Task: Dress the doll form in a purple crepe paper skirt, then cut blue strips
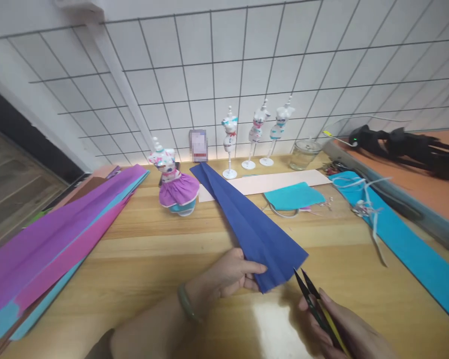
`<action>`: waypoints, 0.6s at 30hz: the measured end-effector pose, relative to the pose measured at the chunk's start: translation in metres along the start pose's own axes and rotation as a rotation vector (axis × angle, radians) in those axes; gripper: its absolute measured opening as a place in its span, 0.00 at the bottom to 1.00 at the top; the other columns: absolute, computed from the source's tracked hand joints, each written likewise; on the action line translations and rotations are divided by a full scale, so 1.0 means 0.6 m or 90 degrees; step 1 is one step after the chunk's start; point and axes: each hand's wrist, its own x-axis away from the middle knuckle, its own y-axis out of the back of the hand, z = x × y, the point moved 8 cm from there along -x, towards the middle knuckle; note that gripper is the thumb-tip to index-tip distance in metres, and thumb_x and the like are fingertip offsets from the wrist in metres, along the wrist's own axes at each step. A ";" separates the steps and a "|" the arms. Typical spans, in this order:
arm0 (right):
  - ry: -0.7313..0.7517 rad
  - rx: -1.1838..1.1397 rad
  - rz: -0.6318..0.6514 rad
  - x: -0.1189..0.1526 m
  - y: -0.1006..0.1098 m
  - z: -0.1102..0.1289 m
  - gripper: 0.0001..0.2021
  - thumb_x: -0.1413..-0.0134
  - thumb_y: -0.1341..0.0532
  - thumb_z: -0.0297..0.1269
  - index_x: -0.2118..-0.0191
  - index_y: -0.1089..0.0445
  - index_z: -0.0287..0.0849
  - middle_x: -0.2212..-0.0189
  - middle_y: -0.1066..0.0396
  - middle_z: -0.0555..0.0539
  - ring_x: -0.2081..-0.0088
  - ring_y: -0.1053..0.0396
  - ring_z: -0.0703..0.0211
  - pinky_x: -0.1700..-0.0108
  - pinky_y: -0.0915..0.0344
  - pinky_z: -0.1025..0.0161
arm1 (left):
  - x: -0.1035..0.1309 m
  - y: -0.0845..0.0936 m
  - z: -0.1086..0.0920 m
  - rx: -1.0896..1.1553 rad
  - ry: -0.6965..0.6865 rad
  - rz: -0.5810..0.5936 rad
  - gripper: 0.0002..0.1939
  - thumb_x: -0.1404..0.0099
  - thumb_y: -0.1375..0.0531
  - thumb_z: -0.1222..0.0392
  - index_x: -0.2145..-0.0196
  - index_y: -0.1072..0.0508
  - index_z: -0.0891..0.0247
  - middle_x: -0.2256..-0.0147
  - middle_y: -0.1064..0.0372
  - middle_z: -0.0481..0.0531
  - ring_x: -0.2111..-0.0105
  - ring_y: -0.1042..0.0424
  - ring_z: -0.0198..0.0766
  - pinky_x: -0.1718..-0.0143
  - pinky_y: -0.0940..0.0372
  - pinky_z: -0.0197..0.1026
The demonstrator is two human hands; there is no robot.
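A long dark blue strip of material [254,219] stretches from the back of the table toward me, its near end lifted. My left hand [234,274], with a bangle on the wrist, pinches this near end at its left edge, thumb on top. Thread snips [322,314] with dark blades and a yellow part are in my right hand [344,324]. The blades are apart and point at the strip's near right corner, close to it; whether they touch cannot be made out.
Purple, pink and light blue strips [71,224] lie at the left. A dress form in a purple skirt [177,189], a phone [199,145], bare forms [230,134], a glass jar [305,154] and turquoise pieces [295,196] stand or lie behind. An orange-based tray [407,189] is at right.
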 end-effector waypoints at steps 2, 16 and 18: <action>0.039 0.037 -0.044 0.009 0.007 0.018 0.28 0.54 0.46 0.65 0.65 0.32 0.41 0.84 0.44 0.55 0.87 0.52 0.71 0.84 0.53 0.69 | 0.000 0.001 -0.001 -0.006 0.005 -0.005 0.13 0.50 0.36 0.66 0.64 0.25 0.68 0.65 0.25 0.59 0.72 0.28 0.36 0.70 0.32 0.39; 0.478 0.799 -0.327 -0.124 0.004 0.246 0.18 0.48 0.43 0.44 0.54 0.33 0.40 0.55 0.29 0.38 0.55 0.31 0.45 0.56 0.36 0.56 | 0.004 -0.006 0.014 -0.056 0.056 0.055 0.23 0.56 0.31 0.64 0.59 0.28 0.67 0.64 0.25 0.58 0.72 0.27 0.37 0.72 0.30 0.40; 0.448 0.865 -0.308 -0.147 -0.020 0.254 0.17 0.48 0.42 0.44 0.55 0.33 0.40 0.57 0.28 0.37 0.56 0.30 0.45 0.59 0.36 0.58 | 0.004 -0.007 0.014 -0.052 0.062 0.060 0.24 0.56 0.31 0.64 0.59 0.28 0.67 0.65 0.25 0.57 0.73 0.27 0.36 0.72 0.31 0.39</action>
